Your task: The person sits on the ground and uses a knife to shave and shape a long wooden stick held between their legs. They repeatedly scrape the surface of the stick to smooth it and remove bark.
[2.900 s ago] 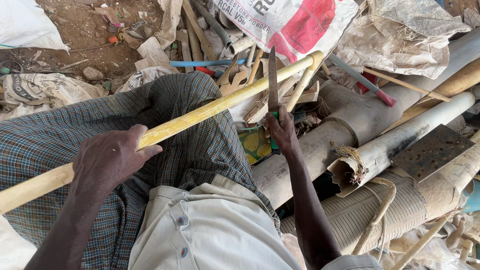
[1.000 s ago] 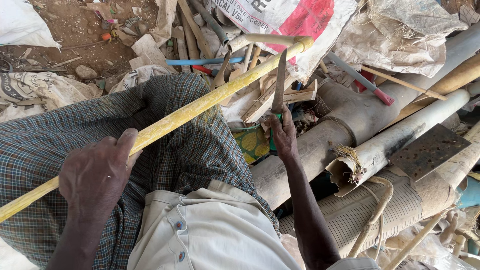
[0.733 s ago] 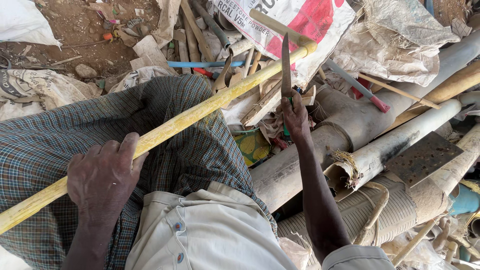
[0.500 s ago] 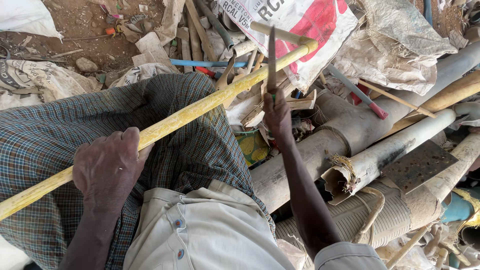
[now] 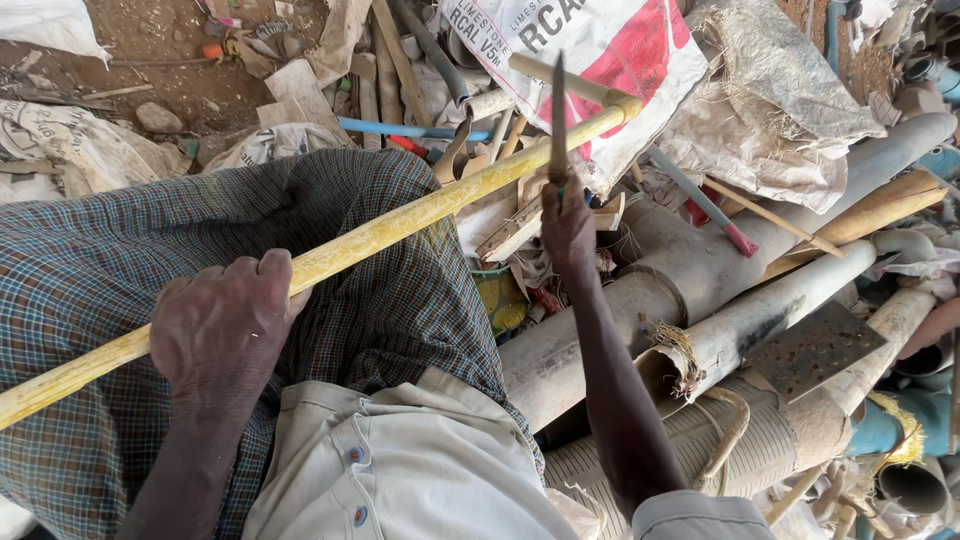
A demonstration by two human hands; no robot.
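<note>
Rubble and grey pipes (image 5: 700, 290) fill the background; the knife (image 5: 558, 115), gripped by the right hand (image 5: 568, 225), has been raised again above the yellow pole (image 5: 400, 215), clamped mid-frame by the left hand (image 5: 225, 330).

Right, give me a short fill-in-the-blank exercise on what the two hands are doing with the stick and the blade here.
1. The left hand grips a long ____-coloured bamboo stick that lies across the checked cloth over the lap.
2. The right hand holds a knife with its blade pointing ____.
3. The far end of the stick lies in front of a white and ____ sack.
4. Beside the right forearm lie several grey ____.

Missing words: yellow; up; red; pipes
</note>
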